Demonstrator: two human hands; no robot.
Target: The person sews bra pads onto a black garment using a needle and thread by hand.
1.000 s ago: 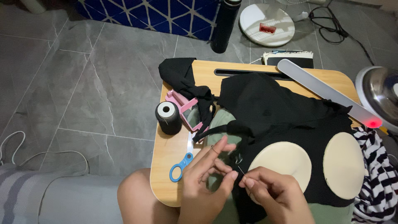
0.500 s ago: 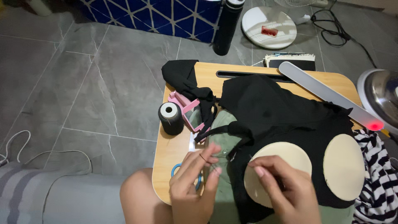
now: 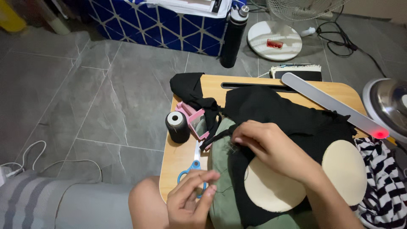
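My right hand (image 3: 271, 146) is over the black fabric (image 3: 275, 110), its fingertips pinched together near the fabric's left edge, apparently on a small needle that is too fine to see well. My left hand (image 3: 188, 199) is at the near edge of the wooden lap table (image 3: 180, 150), with finger and thumb pinched on a thin dark thread. Two cream round pads (image 3: 271, 188) (image 3: 344, 171) lie on the black fabric. Green cloth (image 3: 220, 186) lies under it. Blue-handled scissors (image 3: 191, 167) rest just beyond my left hand.
A black thread spool (image 3: 177, 126) and a pink case (image 3: 193, 116) stand at the table's left. A grey lamp bar (image 3: 326, 99) with a red light crosses the back right. A black bottle (image 3: 233, 36), blue patterned box (image 3: 169, 23), fan base (image 3: 273, 36) and striped cloth (image 3: 381, 182) surround the table.
My right hand has moved up and left, away from the left pad to the fabric's edge. My left hand has dropped toward me. The view has tilted upward.
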